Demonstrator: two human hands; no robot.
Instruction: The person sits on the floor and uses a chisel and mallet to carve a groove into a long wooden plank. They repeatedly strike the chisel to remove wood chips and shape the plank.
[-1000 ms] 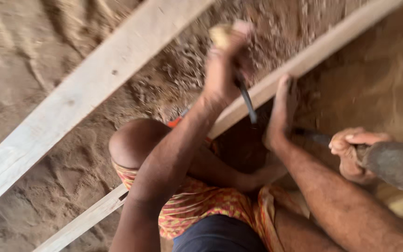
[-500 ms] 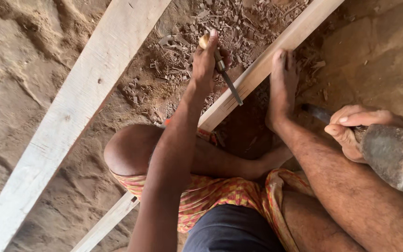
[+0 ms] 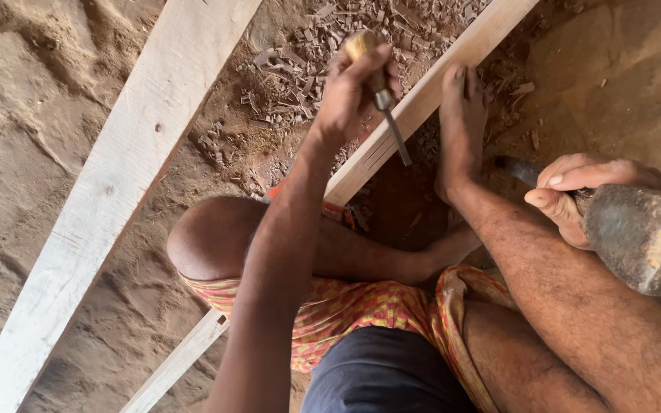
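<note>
My left hand (image 3: 350,92) is closed around a chisel (image 3: 393,126) with a pale wooden handle. Its steel blade points down at the edge of a narrow pale plank (image 3: 430,92) that runs diagonally over the ground. My right hand (image 3: 575,191) grips the handle of a hammer right at its heavy, rusty metal head (image 3: 640,237), held off to the right, apart from the chisel. My bare foot (image 3: 464,130) presses on the plank beside the blade. A bent knee (image 3: 212,237) and patterned orange cloth (image 3: 346,306) lie below.
A wide pale plank (image 3: 116,199) crosses the left side diagonally. Several wood chips (image 3: 307,53) litter the sandy ground between the two planks. Packed brown earth (image 3: 621,84) lies at the upper right.
The view has tilted and drawn closer. My left hand keeps the chisel over the narrow plank, with the blade a little steeper. The hammer hand has risen slightly.
</note>
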